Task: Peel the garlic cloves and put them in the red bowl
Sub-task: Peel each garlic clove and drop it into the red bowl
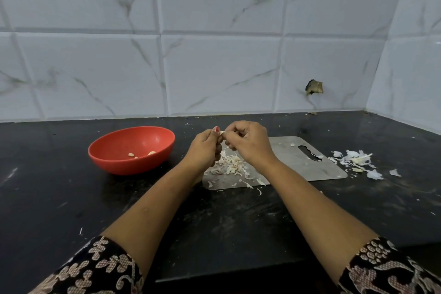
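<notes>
My left hand (205,148) and my right hand (248,139) meet above the steel cutting board (298,164), both pinching a small garlic clove (222,132) between their fingertips. Most of the clove is hidden by my fingers. The red bowl (112,162) stands to the left of my hands on the black counter, with three peeled cloves (140,154) lying in its bottom. A heap of garlic peels (230,164) lies on the board right under my hands.
More peels and garlic bits (355,161) lie on the counter right of the board. The black counter (71,198) meets a white tiled wall behind and at the right. A hole in the tile (314,87) shows at the back right.
</notes>
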Demonstrator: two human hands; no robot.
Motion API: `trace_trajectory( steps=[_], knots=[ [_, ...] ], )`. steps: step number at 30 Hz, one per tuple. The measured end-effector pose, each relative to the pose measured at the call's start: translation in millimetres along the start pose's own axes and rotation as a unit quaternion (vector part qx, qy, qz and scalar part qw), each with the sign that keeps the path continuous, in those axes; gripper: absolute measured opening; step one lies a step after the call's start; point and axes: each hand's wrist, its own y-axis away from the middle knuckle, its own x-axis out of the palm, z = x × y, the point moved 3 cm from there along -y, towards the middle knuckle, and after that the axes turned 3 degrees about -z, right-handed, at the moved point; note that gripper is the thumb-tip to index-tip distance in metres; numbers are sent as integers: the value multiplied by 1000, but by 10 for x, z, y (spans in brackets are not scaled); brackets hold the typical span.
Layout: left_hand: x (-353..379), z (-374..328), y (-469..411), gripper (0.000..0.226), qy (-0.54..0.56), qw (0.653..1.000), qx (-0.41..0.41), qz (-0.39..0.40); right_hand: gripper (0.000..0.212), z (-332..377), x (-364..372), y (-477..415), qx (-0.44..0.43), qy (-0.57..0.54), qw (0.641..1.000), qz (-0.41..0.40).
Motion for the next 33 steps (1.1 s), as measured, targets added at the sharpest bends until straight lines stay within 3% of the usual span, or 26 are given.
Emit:
trace_trajectory(
  steps=[6,11,17,22,26,30,33],
  knots=[
    [-21,-4,-26,38,67,998,-12,-2,16,-11,14,-24,87,-93,992,10],
    [-72,11,-51,31,68,997,-2,-36,11,-56,-53,-42,73,61,994,53],
    [-112,31,-56,16,56,997,-2,-49,18,-80,-38,-46,43,171,978,113],
    [-94,37,-49,16,48,998,-10,-42,20,-41,-48,-36,44,144,986,74],
    [-57,51,-43,13,40,999,-19,-27,4,-38,-63,-44,55,100,992,51],
    [-32,51,-45,10,72,997,-30,-13,4,-44,-38,-32,76,87,992,59],
    [-36,42,-48,16,105,994,-31,3,9,-48,-8,-11,138,-25,987,77]
  ],
)
